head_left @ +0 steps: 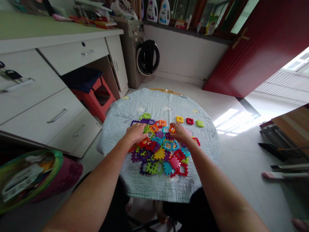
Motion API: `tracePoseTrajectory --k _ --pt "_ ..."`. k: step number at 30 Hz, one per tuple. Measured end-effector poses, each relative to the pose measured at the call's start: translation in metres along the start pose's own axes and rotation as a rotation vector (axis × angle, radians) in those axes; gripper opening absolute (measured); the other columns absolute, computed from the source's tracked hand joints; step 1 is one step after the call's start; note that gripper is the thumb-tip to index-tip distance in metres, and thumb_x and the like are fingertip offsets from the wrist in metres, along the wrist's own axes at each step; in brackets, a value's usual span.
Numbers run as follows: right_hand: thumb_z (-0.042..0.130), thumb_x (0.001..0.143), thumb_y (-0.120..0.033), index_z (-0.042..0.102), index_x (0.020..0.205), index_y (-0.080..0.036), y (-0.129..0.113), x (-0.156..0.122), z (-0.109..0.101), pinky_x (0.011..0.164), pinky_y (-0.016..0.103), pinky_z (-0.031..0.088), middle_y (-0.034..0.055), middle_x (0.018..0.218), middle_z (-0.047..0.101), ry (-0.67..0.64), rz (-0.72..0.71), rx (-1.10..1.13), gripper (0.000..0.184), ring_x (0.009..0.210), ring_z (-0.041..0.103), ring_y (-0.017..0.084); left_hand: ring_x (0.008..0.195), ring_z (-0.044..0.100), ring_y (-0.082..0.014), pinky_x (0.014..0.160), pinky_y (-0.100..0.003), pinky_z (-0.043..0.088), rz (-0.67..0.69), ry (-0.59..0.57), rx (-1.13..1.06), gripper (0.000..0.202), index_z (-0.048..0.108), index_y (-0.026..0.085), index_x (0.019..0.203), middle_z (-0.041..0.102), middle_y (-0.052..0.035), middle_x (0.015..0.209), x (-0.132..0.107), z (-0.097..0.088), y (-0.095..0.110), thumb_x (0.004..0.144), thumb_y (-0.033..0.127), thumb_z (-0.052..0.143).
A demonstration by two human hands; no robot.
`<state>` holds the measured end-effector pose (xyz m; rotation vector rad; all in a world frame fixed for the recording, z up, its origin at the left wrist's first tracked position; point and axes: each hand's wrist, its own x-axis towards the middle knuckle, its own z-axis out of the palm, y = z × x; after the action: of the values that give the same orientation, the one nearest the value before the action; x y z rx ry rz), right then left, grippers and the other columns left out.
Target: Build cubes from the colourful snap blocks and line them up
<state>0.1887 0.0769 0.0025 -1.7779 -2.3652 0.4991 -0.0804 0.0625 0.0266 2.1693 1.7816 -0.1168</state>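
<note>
A loose pile of colourful plastic interlocking blocks (159, 154) with toothed edges lies on the cloth-covered round table in front of me. My left hand (137, 132) rests at the pile's left side, thumb and fingers apart around green and red pieces, without a clear grip on any. At the pile's upper right, my right hand (180, 132) pinches an orange window block (172, 129) between thumb and fingers. Beyond that hand, a yellow block (179, 119), a red block (190, 121) and a light green block (200, 123) lie apart in a row.
A pale blue-grey cloth (154, 104) covers the table. White drawers (65, 112) and a red stool (96, 96) stand left, with a full waste bin (70, 174) below. A washing machine (132, 48) with its door open stands behind. The red door (256, 48) is at right.
</note>
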Motion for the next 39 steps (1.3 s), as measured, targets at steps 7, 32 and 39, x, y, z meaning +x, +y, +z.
tracePoseTrajectory --k 7,32,39 --pt "0.06 0.081 -0.022 0.055 0.128 -0.022 -0.024 0.059 0.011 0.095 0.034 0.039 0.0117 0.125 0.056 -0.018 -0.025 -0.144 0.047 0.11 0.053 0.025 0.122 0.052 -0.0281 0.098 -0.038 0.043 -0.011 -0.017 -0.005 0.052 0.051 0.022 0.129 0.056 -0.012 0.131 -0.007 -0.003 0.001 0.083 0.047 0.053" --pt "0.07 0.069 -0.032 0.056 0.117 -0.02 -0.004 0.102 -0.003 0.086 0.035 0.044 0.0125 0.12 0.055 0.02 0.119 -0.221 0.051 0.107 0.052 0.028 0.121 0.054 -0.0263 0.099 -0.034 0.043 0.032 -0.004 -0.018 0.053 0.05 0.021 0.13 0.057 -0.0115 0.131 -0.006 -0.002 -0.003 0.083 0.046 0.051" --pt "0.066 0.075 -0.03 0.062 0.114 -0.018 0.014 0.114 -0.009 0.09 0.039 0.044 0.0148 0.12 0.058 -0.096 0.106 -0.303 0.041 0.11 0.053 0.03 0.121 0.055 -0.0266 0.098 -0.034 0.043 0.031 -0.004 -0.027 0.054 0.05 0.021 0.131 0.057 -0.0119 0.131 -0.006 -0.004 -0.001 0.083 0.044 0.052"
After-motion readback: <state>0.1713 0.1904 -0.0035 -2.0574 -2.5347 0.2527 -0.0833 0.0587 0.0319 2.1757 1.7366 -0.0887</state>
